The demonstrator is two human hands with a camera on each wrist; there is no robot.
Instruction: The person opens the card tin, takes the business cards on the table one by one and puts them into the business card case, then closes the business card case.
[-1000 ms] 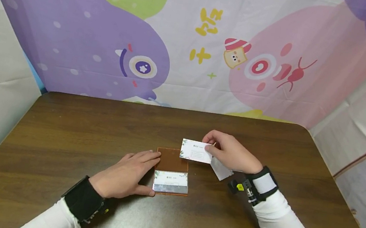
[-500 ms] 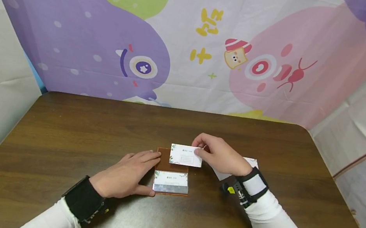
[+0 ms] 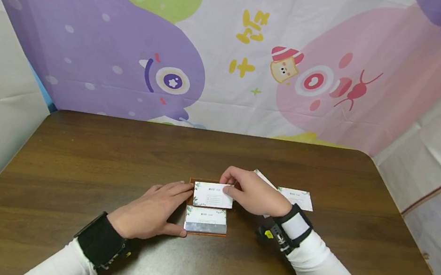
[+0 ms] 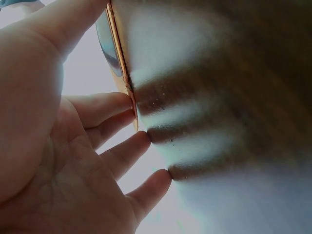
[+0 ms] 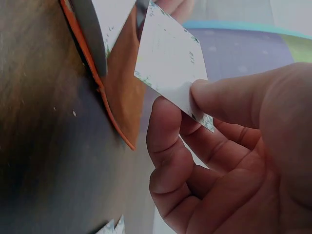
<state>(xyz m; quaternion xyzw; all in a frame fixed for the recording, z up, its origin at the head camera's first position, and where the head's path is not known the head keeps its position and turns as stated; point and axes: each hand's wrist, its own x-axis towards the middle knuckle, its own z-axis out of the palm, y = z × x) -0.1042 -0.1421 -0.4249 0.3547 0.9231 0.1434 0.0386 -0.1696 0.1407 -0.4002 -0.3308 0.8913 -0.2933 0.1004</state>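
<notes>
Head view: the white card [image 3: 208, 196] has moved left, over the far half of the brown holder [image 3: 206, 234], pinched in the right hand [image 3: 255, 191]; a second card [image 3: 205, 213] sits in the holder's near half; loose cards [image 3: 296, 198] lie right of the holder, partly behind that hand; the left hand [image 3: 154, 208], fingers extended, bars the holder's left edge; tabletop [image 3: 183, 270] stretches nearer than the holder. Left wrist view: that hand touches the holder's edge; right wrist view: the pinched card tilts above the holder.

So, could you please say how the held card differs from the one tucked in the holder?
The right hand grips the held card; the tucked card sits in the brown holder. The held card shows most of its face, while a grey band hides the tucked card's lower part. Both are white with leafy corners.
</notes>
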